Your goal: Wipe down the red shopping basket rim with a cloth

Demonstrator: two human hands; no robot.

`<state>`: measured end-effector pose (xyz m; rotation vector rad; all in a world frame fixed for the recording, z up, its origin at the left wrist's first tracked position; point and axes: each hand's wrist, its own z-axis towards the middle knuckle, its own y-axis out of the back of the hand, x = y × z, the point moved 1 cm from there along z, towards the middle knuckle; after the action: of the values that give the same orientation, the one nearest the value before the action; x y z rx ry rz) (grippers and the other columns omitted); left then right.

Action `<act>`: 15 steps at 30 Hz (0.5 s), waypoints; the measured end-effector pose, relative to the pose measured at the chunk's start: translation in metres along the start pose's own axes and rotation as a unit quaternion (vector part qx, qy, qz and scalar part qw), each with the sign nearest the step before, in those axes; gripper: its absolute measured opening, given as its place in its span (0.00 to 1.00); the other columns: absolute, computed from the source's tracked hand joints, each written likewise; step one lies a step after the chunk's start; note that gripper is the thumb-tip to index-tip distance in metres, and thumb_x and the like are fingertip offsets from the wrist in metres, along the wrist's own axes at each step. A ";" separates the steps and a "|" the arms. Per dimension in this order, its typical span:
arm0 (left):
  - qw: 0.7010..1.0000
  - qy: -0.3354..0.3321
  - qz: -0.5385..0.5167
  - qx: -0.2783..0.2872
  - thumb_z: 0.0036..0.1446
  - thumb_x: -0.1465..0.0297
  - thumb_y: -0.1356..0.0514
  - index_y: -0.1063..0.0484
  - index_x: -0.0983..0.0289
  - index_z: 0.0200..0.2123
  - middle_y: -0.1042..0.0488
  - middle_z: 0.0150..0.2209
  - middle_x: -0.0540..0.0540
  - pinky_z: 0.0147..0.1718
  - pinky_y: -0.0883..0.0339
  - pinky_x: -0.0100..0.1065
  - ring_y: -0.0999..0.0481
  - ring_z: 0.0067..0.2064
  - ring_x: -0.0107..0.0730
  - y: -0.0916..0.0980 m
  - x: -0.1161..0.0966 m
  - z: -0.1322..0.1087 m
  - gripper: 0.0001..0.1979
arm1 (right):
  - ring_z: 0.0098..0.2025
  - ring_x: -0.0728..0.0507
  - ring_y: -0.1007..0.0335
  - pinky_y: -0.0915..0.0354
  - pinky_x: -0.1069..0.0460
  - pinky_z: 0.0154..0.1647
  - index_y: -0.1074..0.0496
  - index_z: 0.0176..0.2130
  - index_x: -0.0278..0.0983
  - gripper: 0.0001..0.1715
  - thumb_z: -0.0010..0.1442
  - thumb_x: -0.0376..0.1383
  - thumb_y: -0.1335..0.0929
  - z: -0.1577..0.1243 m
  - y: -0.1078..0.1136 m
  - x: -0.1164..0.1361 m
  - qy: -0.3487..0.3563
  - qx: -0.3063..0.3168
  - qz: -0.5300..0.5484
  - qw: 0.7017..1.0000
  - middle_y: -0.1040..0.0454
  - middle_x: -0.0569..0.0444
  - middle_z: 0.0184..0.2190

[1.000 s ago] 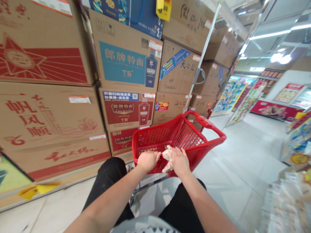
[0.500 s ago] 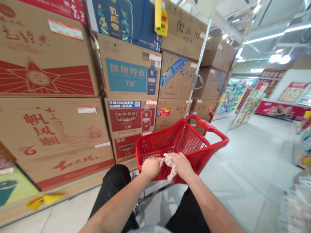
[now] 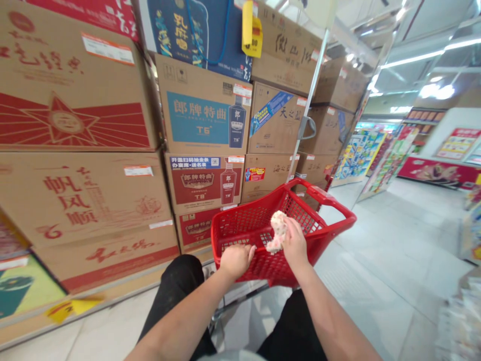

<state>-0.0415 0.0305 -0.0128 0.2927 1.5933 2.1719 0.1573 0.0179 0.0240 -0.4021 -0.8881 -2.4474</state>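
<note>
A red plastic shopping cart [image 3: 300,210] stands in front of my knees, its handle pointing away to the right. My left hand [image 3: 236,260] is closed around the near rim of the basket. Bunched in the fingers of my right hand [image 3: 295,245] is a whitish cloth [image 3: 278,228] with small reddish marks, one end hanging down. It is raised over the basket, just above the near rim. Through the mesh, the inside of the basket shows only in part.
Stacked cardboard cartons [image 3: 203,120] form a wall on the left and behind the cart. A metal pole [image 3: 310,95] rises just behind the basket. A yellow tag [image 3: 73,308] lies by the low ledge. White floor tiles [image 3: 376,260] stretch right, towards stocked shelves [image 3: 358,153].
My right hand has lifted the cloth off the rim, up and slightly right, away from my left hand. The left hand stays on the rim.
</note>
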 end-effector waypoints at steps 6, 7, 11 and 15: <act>1.000 -0.011 0.000 0.004 0.66 0.57 0.67 0.26 0.62 0.34 0.23 0.31 0.58 0.33 0.35 0.35 0.23 0.33 0.38 0.003 0.000 -0.002 0.31 | 0.58 0.38 0.42 0.52 0.37 0.59 0.30 0.50 0.44 0.17 0.63 0.34 0.39 -0.036 -0.008 0.017 0.064 0.217 -0.121 0.967 0.27 0.52 0.45; 1.000 -0.014 0.000 0.005 0.66 0.57 0.67 0.26 0.62 0.34 0.23 0.31 0.58 0.33 0.35 0.34 0.23 0.33 0.37 0.003 0.001 -0.002 0.31 | 0.59 0.38 0.44 0.53 0.36 0.60 0.31 0.51 0.45 0.19 0.62 0.33 0.39 -0.036 -0.007 0.016 0.066 0.224 -0.122 0.965 0.27 0.52 0.47; 1.000 -0.021 0.003 0.008 0.66 0.57 0.66 0.26 0.62 0.34 0.22 0.31 0.58 0.33 0.36 0.34 0.23 0.35 0.38 0.005 0.004 0.001 0.31 | 0.49 0.46 0.33 0.40 0.48 0.54 0.32 0.54 0.44 0.28 0.58 0.25 0.41 -0.014 0.010 0.003 0.128 0.294 -0.015 0.947 0.27 0.53 0.47; 1.000 -0.017 0.003 0.013 0.65 0.56 0.66 0.25 0.63 0.34 0.23 0.31 0.60 0.32 0.36 0.35 0.23 0.34 0.39 0.005 0.007 0.003 0.32 | 0.54 0.44 0.36 0.39 0.46 0.56 0.37 0.58 0.36 0.28 0.61 0.28 0.46 0.021 0.037 -0.005 0.073 0.076 0.023 0.994 0.33 0.45 0.53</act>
<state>-0.0471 0.0352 -0.0079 0.3413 1.6055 2.1389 0.1835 0.0088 0.0564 -0.1859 -0.9820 -2.3155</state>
